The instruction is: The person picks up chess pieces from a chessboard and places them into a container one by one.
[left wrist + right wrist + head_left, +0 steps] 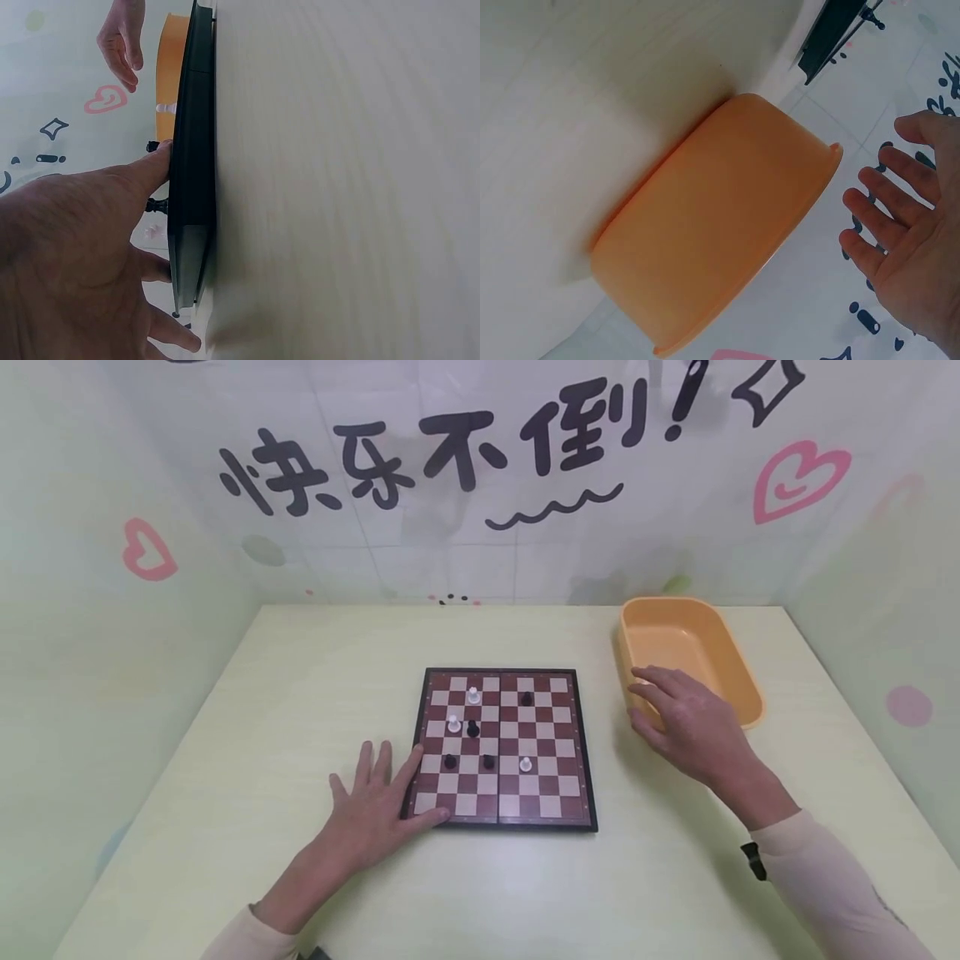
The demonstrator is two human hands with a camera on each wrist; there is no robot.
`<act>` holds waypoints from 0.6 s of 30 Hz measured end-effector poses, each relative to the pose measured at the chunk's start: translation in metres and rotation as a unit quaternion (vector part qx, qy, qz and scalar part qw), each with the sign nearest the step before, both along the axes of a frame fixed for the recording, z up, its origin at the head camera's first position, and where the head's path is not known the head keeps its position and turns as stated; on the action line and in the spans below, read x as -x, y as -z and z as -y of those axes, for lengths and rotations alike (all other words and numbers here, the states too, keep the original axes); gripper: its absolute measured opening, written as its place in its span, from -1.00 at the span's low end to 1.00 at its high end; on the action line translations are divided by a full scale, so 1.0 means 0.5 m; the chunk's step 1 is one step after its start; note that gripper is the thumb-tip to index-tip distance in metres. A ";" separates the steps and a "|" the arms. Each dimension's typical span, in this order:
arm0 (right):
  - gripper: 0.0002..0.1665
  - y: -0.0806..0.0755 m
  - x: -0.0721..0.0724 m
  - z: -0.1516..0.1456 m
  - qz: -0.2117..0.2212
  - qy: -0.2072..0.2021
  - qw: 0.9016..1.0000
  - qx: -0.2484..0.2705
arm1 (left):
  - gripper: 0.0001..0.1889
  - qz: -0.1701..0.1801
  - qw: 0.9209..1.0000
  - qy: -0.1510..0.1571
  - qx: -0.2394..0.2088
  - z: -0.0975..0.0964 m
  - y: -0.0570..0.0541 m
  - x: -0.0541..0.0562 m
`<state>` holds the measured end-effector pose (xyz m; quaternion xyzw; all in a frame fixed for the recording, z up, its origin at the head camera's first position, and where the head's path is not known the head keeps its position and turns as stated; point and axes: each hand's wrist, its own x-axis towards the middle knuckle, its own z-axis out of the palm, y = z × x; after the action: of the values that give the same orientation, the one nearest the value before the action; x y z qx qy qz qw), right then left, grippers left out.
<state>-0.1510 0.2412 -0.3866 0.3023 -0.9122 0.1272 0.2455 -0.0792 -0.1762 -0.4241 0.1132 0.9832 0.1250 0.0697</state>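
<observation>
A chessboard point(507, 810) with a dark frame lies flat on the table. Three white pieces, among them a white pawn point(526, 765), stand on it with several black pieces, including a black one point(527, 699) at the far right part. My left hand point(367, 818) is spread at the board's near left corner, thumb on the front edge and a fingertip at the left edge. In the left wrist view the thumb touches the board's rim point(193, 150). My right hand point(693, 722), fingers loosely bent and holding nothing, hovers over the near left side of an orange tray point(738, 672).
The table point(315, 677) is pale and bounded by walls at the back, left and right. Black lettering point(457, 447) and pink hearts mark these walls. The tray stands at the back right, to the right of the board.
</observation>
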 end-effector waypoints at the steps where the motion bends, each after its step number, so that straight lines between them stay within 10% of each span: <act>1: -0.63 0.001 -0.002 0.005 0.002 -0.003 1.000 0.000 | 0.05 0.000 1.000 0.000 0.001 0.000 -0.001 -0.001; 18: -0.62 0.034 -0.030 0.099 0.047 -0.050 0.998 -0.014 | 0.04 -0.006 1.000 0.000 0.005 -0.001 0.003 0.000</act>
<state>-0.1360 0.1919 -0.4037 0.3445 -0.9084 0.1402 0.1911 -0.0790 -0.1759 -0.4253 0.1131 0.9842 0.1195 0.0647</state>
